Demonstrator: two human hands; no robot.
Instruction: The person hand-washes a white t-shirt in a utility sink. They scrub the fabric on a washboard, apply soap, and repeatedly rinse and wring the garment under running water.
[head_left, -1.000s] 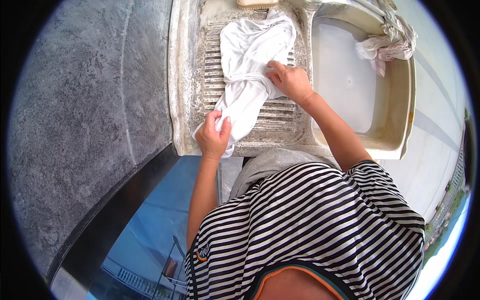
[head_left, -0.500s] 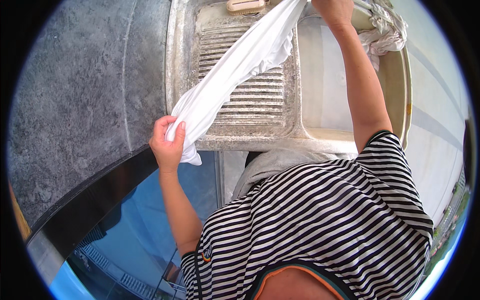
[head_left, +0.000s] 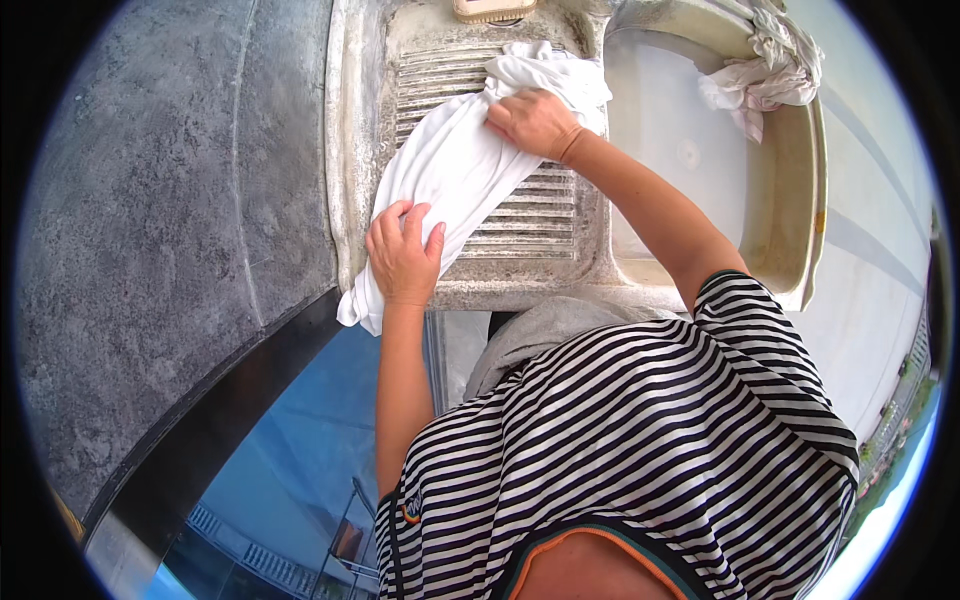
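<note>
A long white cloth [head_left: 450, 150] lies slantwise over the ribbed washboard [head_left: 530, 215] of a stone laundry sink. Its far end is bunched up near the basin, while the near end hangs over the front left edge. My left hand [head_left: 403, 260] holds the cloth down by that near end, fingers bent over it and thumb apart. Farther up, my right hand [head_left: 538, 124] is closed on the cloth, its fingertips hidden in the folds.
Right of the washboard is a basin [head_left: 670, 140] with cloudy water. A wrung pale cloth [head_left: 770, 80] hangs over its far right rim. A scrubbing brush [head_left: 494, 10] rests at the back. A grey countertop [head_left: 150, 180] borders the sink on the left.
The cloth was stretched taut in the air between both hands; now it lies on the washboard. My right hand has come back toward me and left, my left hand slightly right and up the cloth.
</note>
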